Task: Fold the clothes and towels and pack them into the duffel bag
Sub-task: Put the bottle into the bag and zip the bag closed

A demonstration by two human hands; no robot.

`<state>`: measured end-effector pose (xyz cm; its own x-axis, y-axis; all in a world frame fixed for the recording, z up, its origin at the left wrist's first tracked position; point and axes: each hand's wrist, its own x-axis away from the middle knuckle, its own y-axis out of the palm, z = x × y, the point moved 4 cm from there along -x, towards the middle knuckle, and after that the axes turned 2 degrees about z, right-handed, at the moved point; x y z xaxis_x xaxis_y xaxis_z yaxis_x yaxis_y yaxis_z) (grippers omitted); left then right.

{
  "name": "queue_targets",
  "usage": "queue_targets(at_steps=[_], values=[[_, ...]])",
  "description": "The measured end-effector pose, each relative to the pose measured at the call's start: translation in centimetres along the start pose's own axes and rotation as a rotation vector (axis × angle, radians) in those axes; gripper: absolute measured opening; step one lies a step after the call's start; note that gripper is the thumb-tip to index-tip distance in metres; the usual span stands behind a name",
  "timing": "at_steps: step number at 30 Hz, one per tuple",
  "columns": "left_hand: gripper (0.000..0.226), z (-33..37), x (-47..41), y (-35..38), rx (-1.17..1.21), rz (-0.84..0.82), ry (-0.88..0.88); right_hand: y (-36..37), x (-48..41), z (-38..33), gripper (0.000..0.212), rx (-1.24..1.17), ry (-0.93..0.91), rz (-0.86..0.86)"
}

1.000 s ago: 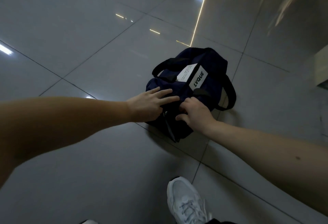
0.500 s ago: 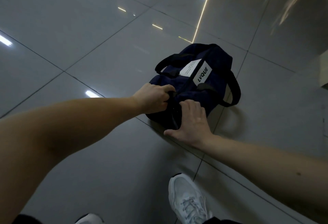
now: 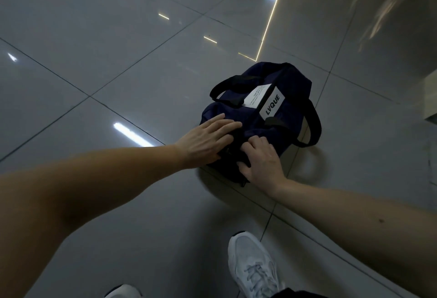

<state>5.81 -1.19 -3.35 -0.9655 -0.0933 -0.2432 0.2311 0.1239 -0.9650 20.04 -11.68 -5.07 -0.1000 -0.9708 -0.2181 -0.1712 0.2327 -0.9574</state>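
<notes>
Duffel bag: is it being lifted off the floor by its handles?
No, the duffel bag sits on the tiled floor, handles lying loose, left hand and right hand on its near end.

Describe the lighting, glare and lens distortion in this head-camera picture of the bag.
Head view: dim, the duffel bag nearly lost in shadow, only its white label crisp. Head view: the glossy floor mirrors lights as bright streaks. Head view: wide-angle lens swells the left forearm; top-right reflection smeared.
</notes>
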Motion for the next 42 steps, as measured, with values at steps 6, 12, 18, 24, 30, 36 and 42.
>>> queue_targets(at_steps=[6, 12, 18, 24, 30, 36, 42], values=[[0.064, 1.1, -1.6, 0.4, 0.077, -0.083, -0.040, 0.0, 0.1, 0.4, 0.025, -0.067, -0.001, 0.028], [0.036, 1.5, -3.1, 0.4, 0.028, -0.032, -0.050, -0.4, 0.2, 0.6, 0.023, -0.153, 0.042, -0.009], [0.031, 1.7, -3.5, 0.5, 0.022, -0.062, -0.034, -2.1, 2.3, 2.4, 0.011, -0.364, 0.239, -0.029], [0.021, 1.7, -3.2, 0.9, 0.059, -0.085, -0.031, 4.6, 6.7, 8.2, 0.012, -0.501, 0.864, -0.344], [0.029, 1.7, -3.6, 1.5, 0.038, -0.167, -0.043, 10.1, 7.3, 6.7, 0.017, -0.784, 1.254, -0.426], [0.021, 1.3, -3.0, 1.7, 0.081, -0.077, -0.073, 13.4, 6.8, 4.4, 0.019, -1.381, 1.640, -0.307], [0.018, 1.4, -2.8, 1.8, 0.094, -0.027, -0.068, 13.9, 7.4, 3.4, 0.017, -1.559, 1.755, -0.371]])
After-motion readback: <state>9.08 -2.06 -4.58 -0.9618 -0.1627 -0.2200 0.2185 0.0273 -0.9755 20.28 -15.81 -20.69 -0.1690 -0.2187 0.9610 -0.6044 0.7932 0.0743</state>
